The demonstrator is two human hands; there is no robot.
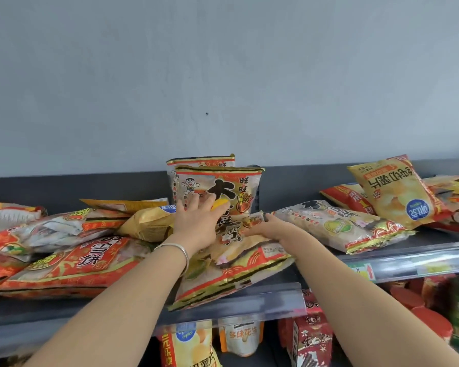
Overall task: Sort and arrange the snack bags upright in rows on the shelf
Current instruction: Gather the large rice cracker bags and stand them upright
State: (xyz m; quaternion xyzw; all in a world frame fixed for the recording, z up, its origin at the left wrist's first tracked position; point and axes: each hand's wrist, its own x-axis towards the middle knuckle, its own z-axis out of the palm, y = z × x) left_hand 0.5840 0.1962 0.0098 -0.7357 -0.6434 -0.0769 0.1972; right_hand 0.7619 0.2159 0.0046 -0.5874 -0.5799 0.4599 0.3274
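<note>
Spread straight, the left hand (196, 221) presses against the front upright bag (223, 186), which stands before a second bag (200, 161) at the back of the shelf (51, 311). The right hand (265, 226) lies on a flat bag (236, 268) at the shelf's front edge; whether its fingers clasp it I cannot tell.

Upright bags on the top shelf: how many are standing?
2: front bag at center, behind the left hand; second bag directly behind it. More may be hidden.
</note>
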